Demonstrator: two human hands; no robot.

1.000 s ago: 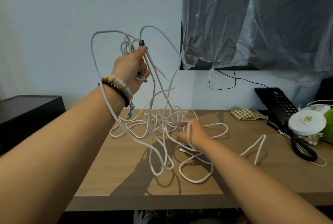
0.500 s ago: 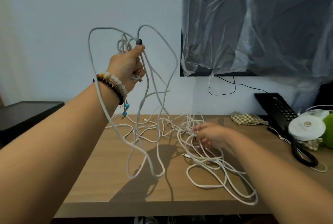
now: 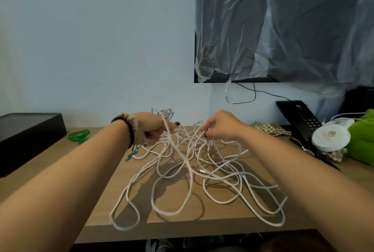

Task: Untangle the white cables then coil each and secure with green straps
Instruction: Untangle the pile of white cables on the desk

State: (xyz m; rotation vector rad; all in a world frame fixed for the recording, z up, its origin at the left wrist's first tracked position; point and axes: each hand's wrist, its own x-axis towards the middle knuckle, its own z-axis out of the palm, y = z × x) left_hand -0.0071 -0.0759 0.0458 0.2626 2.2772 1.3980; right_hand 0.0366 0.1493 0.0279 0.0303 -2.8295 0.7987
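The white cables (image 3: pixel 194 172) are one big loose tangle spread over the middle of the wooden desk (image 3: pixel 97 207), with a few loops hanging past the front edge. Both hands are in the far side of the pile, close to each other but not touching. The left hand (image 3: pixel 153 128) has its fingers curled round a bunch of strands, some looping up above the fist. It's got beaded bracelets (image 3: pixel 129 128) on the wrist. The right hand (image 3: pixel 220 126) pinches a few strands at its fingertips, knuckles up.

Green straps (image 3: pixel 79 136) are lying on the desk off to the left, well apart from the cables, just beside a black box (image 3: pixel 28 128). On the right side there's a black desk phone (image 3: pixel 301 120), a white round spool (image 3: pixel 330 138), something bright green (image 3: pixel 362 140) and a checkered cloth (image 3: pixel 267 127). On the wall behind hangs a dark screen under clear plastic sheeting (image 3: pixel 283 29).
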